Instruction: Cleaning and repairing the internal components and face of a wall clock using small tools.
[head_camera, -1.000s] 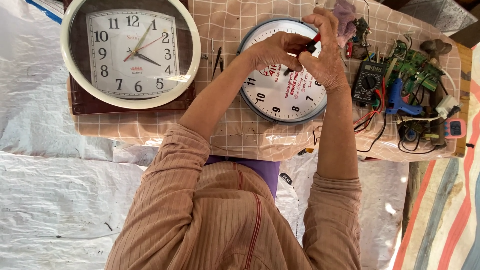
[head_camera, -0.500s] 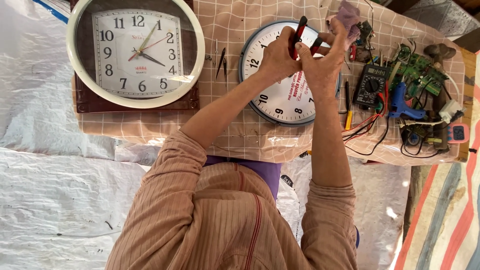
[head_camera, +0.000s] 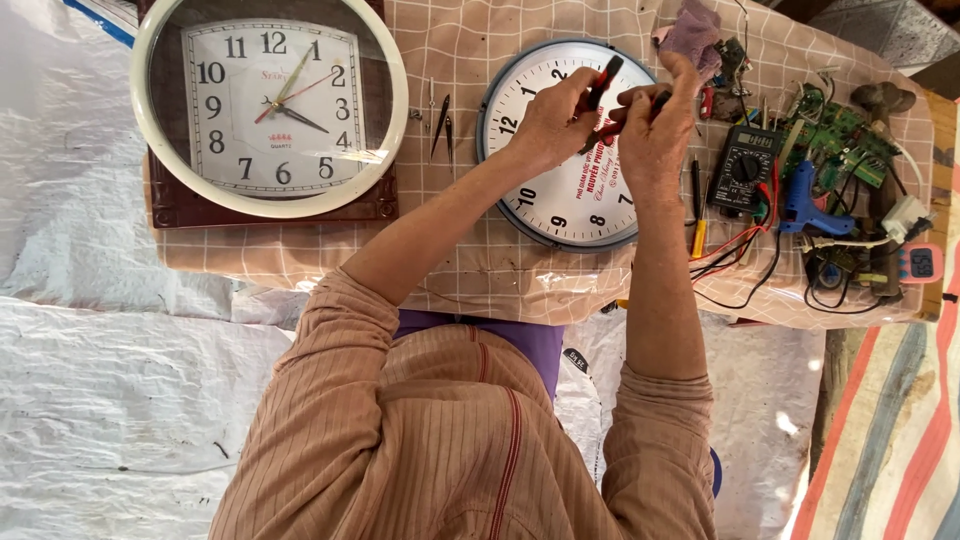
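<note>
Tool in hand: a small red-and-black-handled hand tool, probably pliers or cutters, held above the round wall clock; its working end is hidden behind the hands, so the exact kind cannot be told.
Left hand: fingers curled closed around the upper handle, thumb side toward the clock face.
Right hand: fingers closed on a dark handle end; whether this belongs to the same tool cannot be told.
Handling of the tool: judged light and rigid, with grip sleeves that resist slipping; best taken by the handles, well back from the working end.
Round wall clock: dark rim, white dial, lying flat on the desk directly beneath both hands; no hands of its own show on the dial. Judged light but fragile at the face; best lifted by the rim.
Desk: covered with a beige checked cloth under clear plastic.
Second clock: white oval frame, square dial, to the left, resting on a dark brown base.
Tweezers: between the two clocks.
Multimeter: black, right of the round clock, with red and black leads.
Further right: blue glue gun, green circuit boards, purple cloth.
</note>
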